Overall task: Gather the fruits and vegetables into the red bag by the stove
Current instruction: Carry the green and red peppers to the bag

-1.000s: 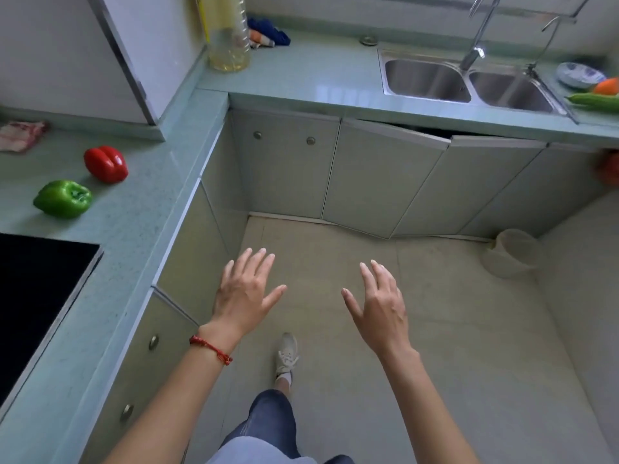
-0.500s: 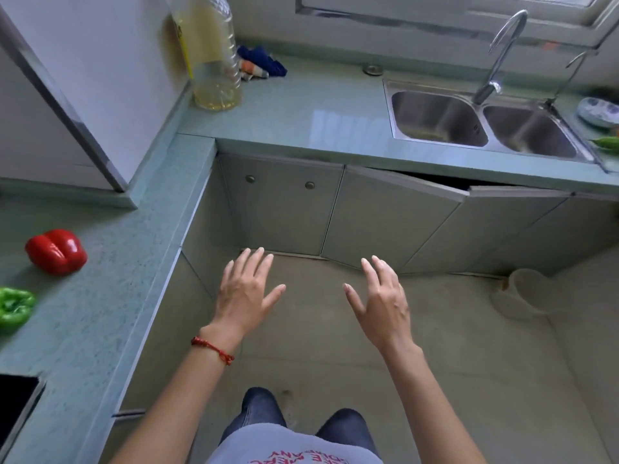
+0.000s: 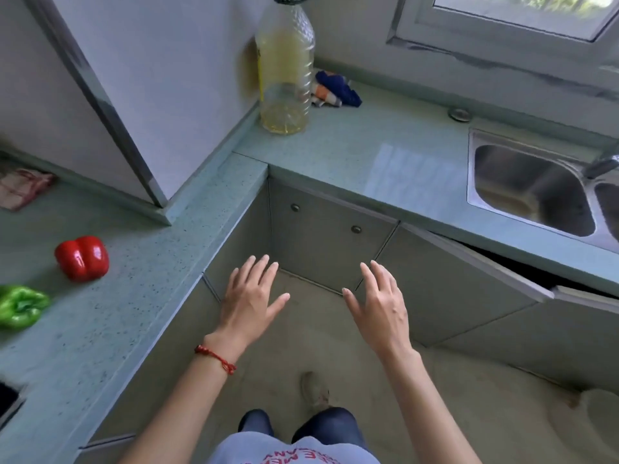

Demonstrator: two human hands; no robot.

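Note:
A red bell pepper (image 3: 82, 258) lies on the pale green counter (image 3: 110, 313) at the left. A green bell pepper (image 3: 20, 305) lies just in front of it, near the left frame edge. My left hand (image 3: 249, 298) hovers over the floor beside the counter's edge, fingers spread and empty. My right hand (image 3: 378, 304) is held out level with it, a little to the right, also spread and empty. No red bag is in view. The stove (image 3: 8, 401) shows only as a black corner at the lower left.
A large oil bottle (image 3: 284, 68) stands in the counter's corner with a blue cloth (image 3: 336, 90) beside it. A steel double sink (image 3: 532, 192) sits at the right. One cabinet door (image 3: 469, 259) below it hangs ajar. A pinkish rag (image 3: 23, 187) lies at the far left.
The view has moved forward toward the counter corner. The peppers have slid lower left in frame and the stove has nearly left view. Both hands stay spread and empty.

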